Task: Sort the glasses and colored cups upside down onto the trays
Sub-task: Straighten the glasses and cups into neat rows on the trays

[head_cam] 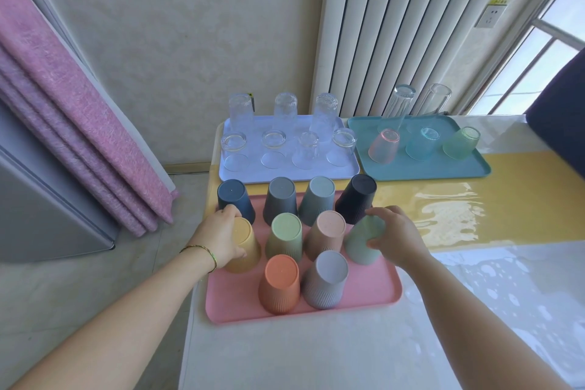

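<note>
With both hands curled round cups, left hand [221,236] grips yellow cup [243,247] at pink tray [240,304] left edge. Right hand [395,236] grips green cup [362,241] at right edge, probably to seat them mouth-down.

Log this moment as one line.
left hand: grips yellow cup | right hand: grips sage cup | both cups inverted on pink tray

a room in a home was suggested: a pink curtain [63,123] was hung beside a grey appliance [47,199], a column radiator [395,25] and a wall socket [490,16] were fixed beside the window [538,66], and the table [474,199] was covered with clear plastic.
</note>
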